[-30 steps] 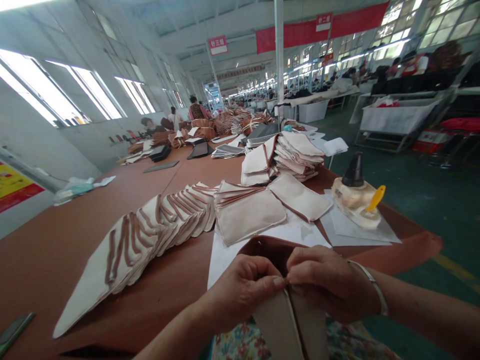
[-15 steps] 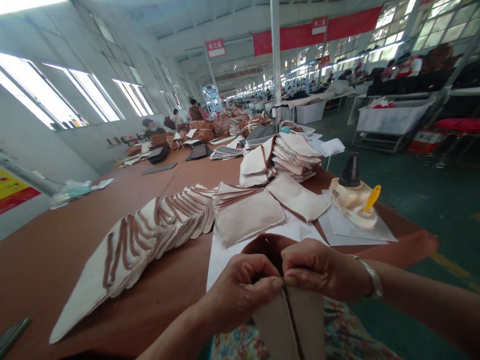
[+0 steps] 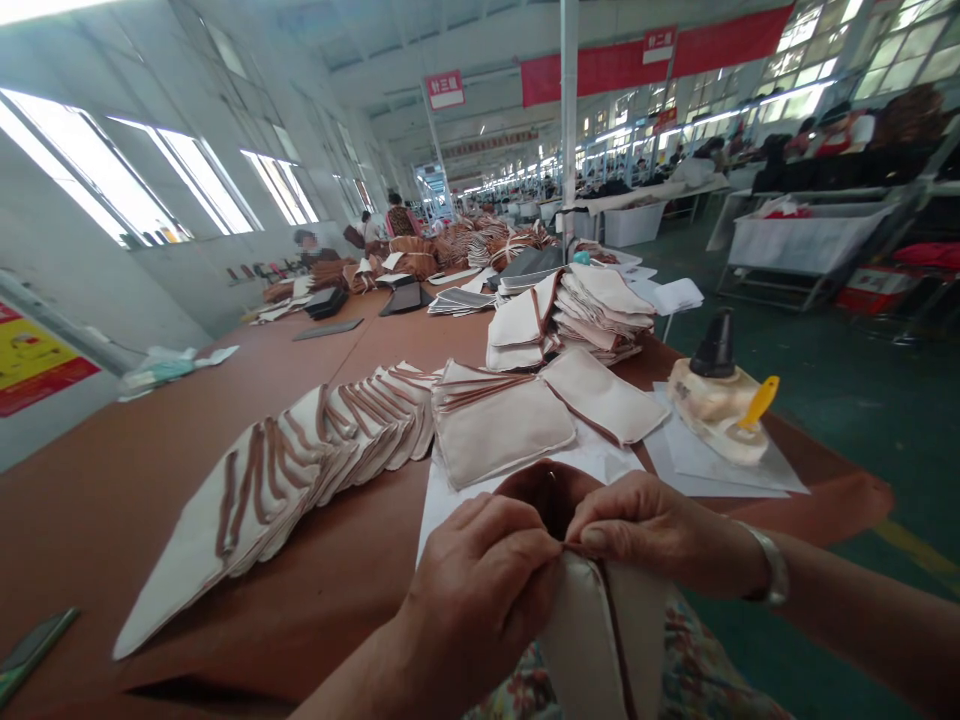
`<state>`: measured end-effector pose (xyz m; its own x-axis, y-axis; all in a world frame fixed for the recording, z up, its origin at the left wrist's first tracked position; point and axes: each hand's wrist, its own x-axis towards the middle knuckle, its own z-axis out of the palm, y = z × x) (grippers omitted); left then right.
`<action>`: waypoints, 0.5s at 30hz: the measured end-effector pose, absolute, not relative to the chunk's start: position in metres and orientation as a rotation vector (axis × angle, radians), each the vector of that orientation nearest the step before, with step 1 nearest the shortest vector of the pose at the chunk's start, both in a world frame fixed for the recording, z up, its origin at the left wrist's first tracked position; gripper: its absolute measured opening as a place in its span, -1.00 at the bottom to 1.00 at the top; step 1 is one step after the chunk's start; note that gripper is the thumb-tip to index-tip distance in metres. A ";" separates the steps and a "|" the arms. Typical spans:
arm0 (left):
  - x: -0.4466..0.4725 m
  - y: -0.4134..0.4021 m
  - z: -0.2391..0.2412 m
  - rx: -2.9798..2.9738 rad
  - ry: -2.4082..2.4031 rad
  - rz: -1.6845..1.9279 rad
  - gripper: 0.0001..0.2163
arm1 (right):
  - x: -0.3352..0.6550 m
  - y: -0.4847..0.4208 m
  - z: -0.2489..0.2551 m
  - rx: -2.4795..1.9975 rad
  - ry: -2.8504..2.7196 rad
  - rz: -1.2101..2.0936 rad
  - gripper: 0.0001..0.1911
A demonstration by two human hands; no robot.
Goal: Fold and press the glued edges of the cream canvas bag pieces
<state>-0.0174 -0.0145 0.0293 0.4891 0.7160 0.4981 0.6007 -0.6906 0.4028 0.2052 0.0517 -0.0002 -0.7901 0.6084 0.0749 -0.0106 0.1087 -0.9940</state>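
Observation:
Between my hands is a cream fabric piece with a brown seam strip down its middle and a brown inner side showing at its top edge. My left hand is closed on that edge, fingers curled and partly hiding the cloth. From the other side my right hand, with a silver bangle at the wrist, pinches the same edge close to the left fingertips. The lower end of the piece hangs over my flowered clothing. Just beyond lie stacked cream pieces on white paper.
A fanned row of cream pieces covers the brown table at left. To the right, a yellow-handled brush and a black cone-shaped object rest on a pale block. More stacks stand farther back.
My left hand has rolled over, its back now facing up more, and the fingers have shifted along the edge. My right hand keeps its pinch. The whole view has shifted slightly.

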 end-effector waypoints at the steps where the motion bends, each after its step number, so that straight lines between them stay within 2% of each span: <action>1: -0.014 -0.016 0.029 2.665 1.159 1.016 -0.89 | 0.205 0.050 0.000 -0.590 -1.912 1.726 -0.61; 5: -0.005 -0.020 0.025 2.862 1.250 1.069 -0.90 | 0.205 0.046 -0.003 -0.636 -1.884 1.748 -0.58; 15: -0.002 -0.018 0.020 2.754 1.285 1.027 -0.87 | 0.206 0.045 -0.005 -0.637 -1.931 1.701 -0.62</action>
